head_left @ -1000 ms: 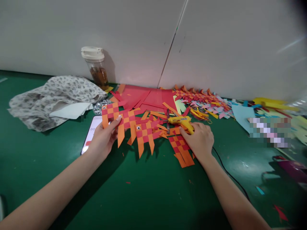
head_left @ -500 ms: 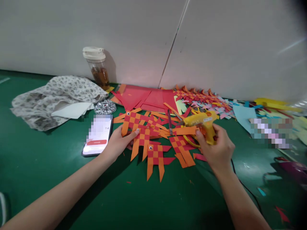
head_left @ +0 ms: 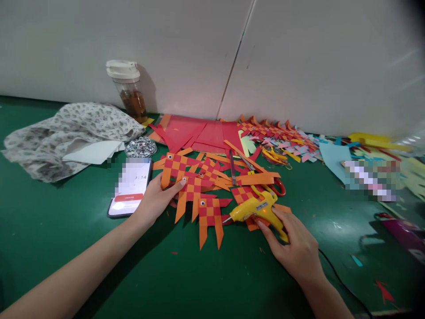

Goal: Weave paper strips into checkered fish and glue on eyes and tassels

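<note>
My left hand (head_left: 159, 195) is closed on a woven paper fish (head_left: 192, 189), red and orange checks with a googly eye, its thumb over the edge by the eye. Another woven fish (head_left: 176, 163) lies just behind it. In front lies a smaller woven fish (head_left: 210, 210) with pointed orange strips. My right hand (head_left: 295, 243) grips a yellow hot glue gun (head_left: 254, 207) by its handle; the nozzle points left, close to the smaller fish's red strips. Under the gun is a partly hidden woven piece (head_left: 241, 195). Scissors (head_left: 280, 187) and an orange paper strip (head_left: 257, 178) lie behind the gun.
A phone (head_left: 133, 184) and a pile of googly eyes (head_left: 141, 146) are on the left, near a patterned cloth (head_left: 79, 124) and a lidded drink cup (head_left: 128, 91). Red paper sheets (head_left: 212, 135) and finished fish (head_left: 265, 127) lie along the wall. A black cord (head_left: 341, 277) trails at right.
My right hand has brought the glue gun down and toward me, off the orange strip and scissors, nearer the smaller fish. My left hand keeps its hold. The whole view has shifted slightly.
</note>
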The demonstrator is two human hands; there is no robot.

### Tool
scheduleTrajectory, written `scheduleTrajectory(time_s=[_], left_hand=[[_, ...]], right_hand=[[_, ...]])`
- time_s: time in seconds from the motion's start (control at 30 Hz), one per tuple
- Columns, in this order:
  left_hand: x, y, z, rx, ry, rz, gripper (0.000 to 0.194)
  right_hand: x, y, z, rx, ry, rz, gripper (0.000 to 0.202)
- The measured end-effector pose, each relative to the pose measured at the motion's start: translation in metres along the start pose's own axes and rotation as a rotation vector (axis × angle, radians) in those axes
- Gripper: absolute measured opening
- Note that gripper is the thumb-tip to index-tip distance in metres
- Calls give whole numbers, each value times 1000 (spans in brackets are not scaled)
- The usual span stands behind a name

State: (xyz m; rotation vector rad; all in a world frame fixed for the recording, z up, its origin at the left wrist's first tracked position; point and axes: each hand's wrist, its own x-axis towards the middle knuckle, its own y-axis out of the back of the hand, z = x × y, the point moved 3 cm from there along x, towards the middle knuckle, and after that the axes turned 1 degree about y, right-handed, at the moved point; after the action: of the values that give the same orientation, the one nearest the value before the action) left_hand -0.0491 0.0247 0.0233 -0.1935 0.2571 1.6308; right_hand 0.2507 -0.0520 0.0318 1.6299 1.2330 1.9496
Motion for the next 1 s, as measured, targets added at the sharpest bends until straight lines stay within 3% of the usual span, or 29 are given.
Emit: scheduleTrajectory(time_s=[0.73, 1.0], left_hand=[[1, 1, -5, -7, -7, 12, 36], [0, 1, -4, 10, -10, 9, 37]], right_hand=[[-1, 1, -2, -1, 6, -7, 25], [-3, 12, -10, -136, 142, 96, 46]])
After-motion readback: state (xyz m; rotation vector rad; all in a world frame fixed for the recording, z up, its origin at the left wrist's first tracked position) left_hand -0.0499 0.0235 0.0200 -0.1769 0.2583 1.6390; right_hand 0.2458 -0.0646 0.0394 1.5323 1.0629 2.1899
